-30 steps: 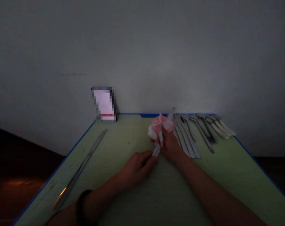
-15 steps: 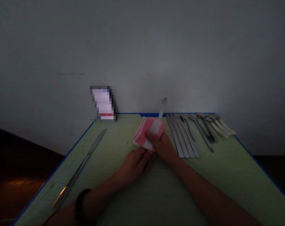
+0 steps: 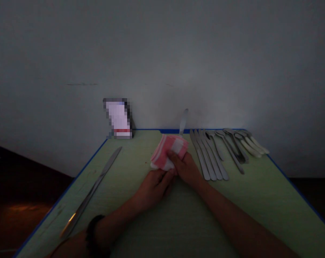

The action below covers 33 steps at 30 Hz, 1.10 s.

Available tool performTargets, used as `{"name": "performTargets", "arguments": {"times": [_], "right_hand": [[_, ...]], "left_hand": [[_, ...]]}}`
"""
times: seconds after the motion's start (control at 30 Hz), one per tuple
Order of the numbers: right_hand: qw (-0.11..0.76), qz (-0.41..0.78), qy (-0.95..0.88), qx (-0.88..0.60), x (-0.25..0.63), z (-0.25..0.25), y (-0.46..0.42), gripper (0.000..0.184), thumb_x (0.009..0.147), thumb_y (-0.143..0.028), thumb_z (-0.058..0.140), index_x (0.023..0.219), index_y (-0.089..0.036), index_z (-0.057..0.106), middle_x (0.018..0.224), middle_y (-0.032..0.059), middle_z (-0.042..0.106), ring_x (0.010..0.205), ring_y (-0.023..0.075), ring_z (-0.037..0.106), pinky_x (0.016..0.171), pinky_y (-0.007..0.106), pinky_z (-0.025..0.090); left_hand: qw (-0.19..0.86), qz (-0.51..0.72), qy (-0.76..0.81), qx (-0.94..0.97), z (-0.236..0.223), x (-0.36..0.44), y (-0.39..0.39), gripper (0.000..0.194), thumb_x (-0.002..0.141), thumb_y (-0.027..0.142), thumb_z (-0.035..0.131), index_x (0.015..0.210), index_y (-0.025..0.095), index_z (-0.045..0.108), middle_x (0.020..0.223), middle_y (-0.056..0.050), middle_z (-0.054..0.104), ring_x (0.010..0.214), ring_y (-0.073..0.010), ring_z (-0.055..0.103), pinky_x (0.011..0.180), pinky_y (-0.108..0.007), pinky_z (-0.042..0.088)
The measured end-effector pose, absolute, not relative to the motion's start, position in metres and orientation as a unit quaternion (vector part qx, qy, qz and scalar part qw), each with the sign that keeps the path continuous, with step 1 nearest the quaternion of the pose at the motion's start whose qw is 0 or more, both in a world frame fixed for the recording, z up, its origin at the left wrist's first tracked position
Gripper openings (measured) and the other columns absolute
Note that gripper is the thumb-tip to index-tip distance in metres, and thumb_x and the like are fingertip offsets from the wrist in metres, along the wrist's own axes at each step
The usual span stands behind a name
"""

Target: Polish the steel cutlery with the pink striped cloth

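My right hand (image 3: pixel 187 170) is closed on a folded pink-and-white cloth (image 3: pixel 165 154), its thumb pressed on top. Out past the cloth's far edge sticks the blade of a table knife (image 3: pixel 183 122); the cloth covers its middle. At the cloth's near edge, my left hand (image 3: pixel 154 188) is closed with its fingers curled, at the knife's handle end, which the fingers hide. Both hands touch each other above the green table (image 3: pixel 141 147).
A single table knife (image 3: pixel 98 181) lies slanted on the left. Several knives (image 3: pixel 208 157) lie side by side on the right, then spoons (image 3: pixel 230 150) and light-handled cutlery (image 3: pixel 251 143). A blurred phone (image 3: pixel 119 118) leans against the wall (image 3: pixel 162 53).
The blade tip has shifted slightly left and up. The cloth and my right hand have moved a little left. The other cutlery has stayed put.
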State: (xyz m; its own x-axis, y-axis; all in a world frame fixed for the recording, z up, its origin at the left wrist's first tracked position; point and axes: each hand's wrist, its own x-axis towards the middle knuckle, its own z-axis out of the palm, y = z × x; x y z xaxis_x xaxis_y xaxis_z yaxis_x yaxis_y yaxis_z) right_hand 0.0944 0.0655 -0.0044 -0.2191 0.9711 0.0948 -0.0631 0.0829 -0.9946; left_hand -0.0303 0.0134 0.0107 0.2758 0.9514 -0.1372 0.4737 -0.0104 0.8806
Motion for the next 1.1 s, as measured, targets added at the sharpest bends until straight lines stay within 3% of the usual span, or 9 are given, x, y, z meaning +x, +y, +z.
{"name": "performTargets", "arguments": {"times": [0.13, 0.27, 0.57, 1.1], "right_hand": [[0.476, 0.543, -0.556, -0.412, 0.0941, -0.0041, 0.0649, 0.039, 0.077, -0.054, 0.051, 0.064, -0.017, 0.053, 0.052, -0.003, 0.048, 0.045, 0.0081, 0.039, 0.04, 0.021, 0.028], [0.464, 0.549, -0.562, -0.409, 0.0937, -0.0039, 0.0646, 0.042, 0.079, -0.057, 0.045, 0.069, -0.018, 0.053, 0.055, -0.0032, 0.047, 0.049, 0.0086, 0.04, 0.044, 0.021, 0.031], [0.44, 0.556, -0.583, -0.396, 0.0949, -0.0055, 0.0656, 0.044, 0.081, -0.059, 0.041, 0.068, -0.017, 0.05, 0.056, -0.0024, 0.047, 0.053, 0.0094, 0.043, 0.049, 0.021, 0.034], [0.471, 0.551, -0.525, -0.447, 0.0961, -0.0058, 0.0663, 0.047, 0.078, -0.062, 0.042, 0.066, -0.017, 0.05, 0.057, -0.0015, 0.046, 0.052, 0.01, 0.041, 0.045, 0.022, 0.03]], "left_hand": [[0.466, 0.283, 0.55, 0.633, 0.0108, -0.0292, 0.0137, 0.044, 0.089, 0.046, 0.037, 0.061, 0.016, 0.053, 0.044, 0.005, 0.046, 0.04, -0.0083, 0.04, 0.042, -0.019, 0.03], [0.482, 0.302, 0.555, 0.607, 0.0098, -0.0283, 0.0135, 0.042, 0.088, 0.047, 0.037, 0.065, 0.016, 0.054, 0.042, 0.006, 0.045, 0.037, -0.0079, 0.039, 0.04, -0.018, 0.028], [0.476, 0.315, 0.582, 0.579, 0.0094, -0.0289, 0.0158, 0.047, 0.085, 0.053, 0.039, 0.057, 0.017, 0.05, 0.04, 0.007, 0.042, 0.036, -0.0073, 0.037, 0.038, -0.018, 0.026], [0.471, 0.3, 0.531, 0.638, 0.006, -0.0321, 0.0168, 0.038, 0.088, 0.043, 0.04, 0.064, 0.017, 0.052, 0.043, 0.007, 0.046, 0.04, -0.0069, 0.04, 0.043, -0.017, 0.032]]}}
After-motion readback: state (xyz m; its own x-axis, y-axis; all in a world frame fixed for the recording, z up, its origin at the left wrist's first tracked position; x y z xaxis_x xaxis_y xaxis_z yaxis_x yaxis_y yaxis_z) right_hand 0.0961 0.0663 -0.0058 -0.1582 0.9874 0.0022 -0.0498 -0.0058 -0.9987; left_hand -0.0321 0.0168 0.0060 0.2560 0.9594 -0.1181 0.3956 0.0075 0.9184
